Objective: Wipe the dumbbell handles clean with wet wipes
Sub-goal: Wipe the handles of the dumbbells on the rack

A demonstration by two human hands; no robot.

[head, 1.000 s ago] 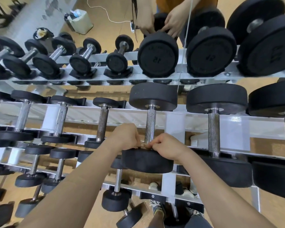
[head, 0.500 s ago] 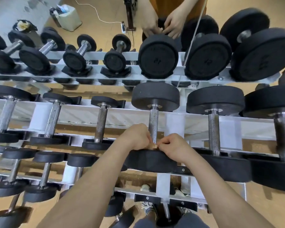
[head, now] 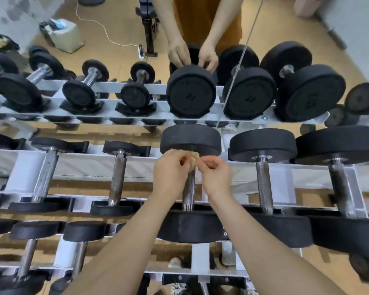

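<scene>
A black dumbbell with a steel handle (head: 188, 193) lies on the middle tier of the white rack (head: 134, 165), its far head (head: 190, 142) toward the mirror. My left hand (head: 170, 173) and my right hand (head: 216, 173) meet at the far end of that handle, just under the far head. Both pinch a small, soiled, crumpled wet wipe (head: 194, 157) that sits against the handle. The near head (head: 190, 227) lies below my wrists. Most of the wipe is hidden by my fingers.
Neighbouring dumbbells (head: 263, 182) lie close on both sides and on tiers above and below. A mirror behind the rack reflects a person in orange (head: 207, 22) with both hands at a dumbbell. A white box (head: 66, 35) and a cable lie on the floor.
Both hands have slid with the wipe along the handle from its near end, by the near head, up to the far end. The view has shifted slightly.
</scene>
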